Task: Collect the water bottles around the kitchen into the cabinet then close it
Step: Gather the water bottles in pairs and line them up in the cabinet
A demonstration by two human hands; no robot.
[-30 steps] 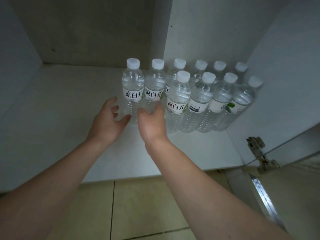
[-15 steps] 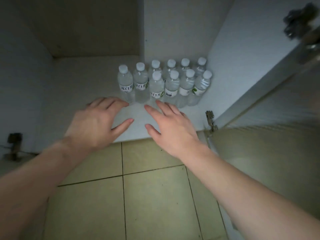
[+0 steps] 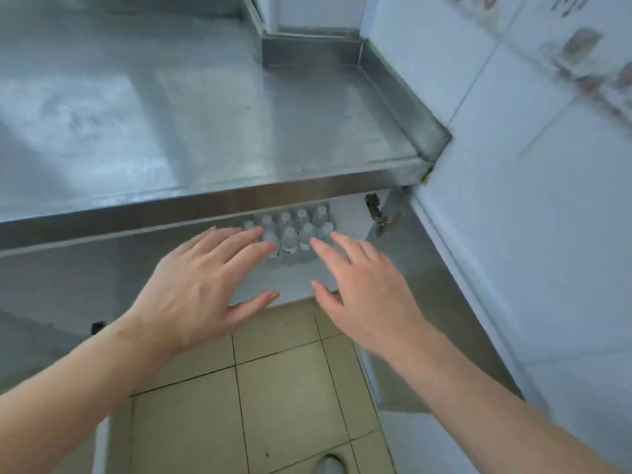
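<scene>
Several clear water bottles (image 3: pixel 290 239) with white caps stand packed in two rows on the white cabinet floor (image 3: pixel 290 282), under the steel counter. The counter's front edge hides part of the back row. My left hand (image 3: pixel 201 289) hovers outside the cabinet opening, fingers spread and straight, holding nothing. My right hand (image 3: pixel 362 285) hovers beside it on the right, also spread and empty. Neither hand touches a bottle. The cabinet stands open; its right door (image 3: pixel 455 295) is swung out along the wall, with a hinge (image 3: pixel 378 213) showing.
A bare stainless steel counter (image 3: pixel 205 114) with a raised back rim runs above the cabinet. White wall tiles (image 3: pixel 530 165) rise on the right. Beige floor tiles (image 3: pixel 273 388) lie below my arms. A shoe tip (image 3: pixel 330 466) shows at the bottom edge.
Both hands have drawn back out of the cabinet, away from the bottles. My view has risen from inside the cabinet to above the counter, and the bottles look smaller and farther.
</scene>
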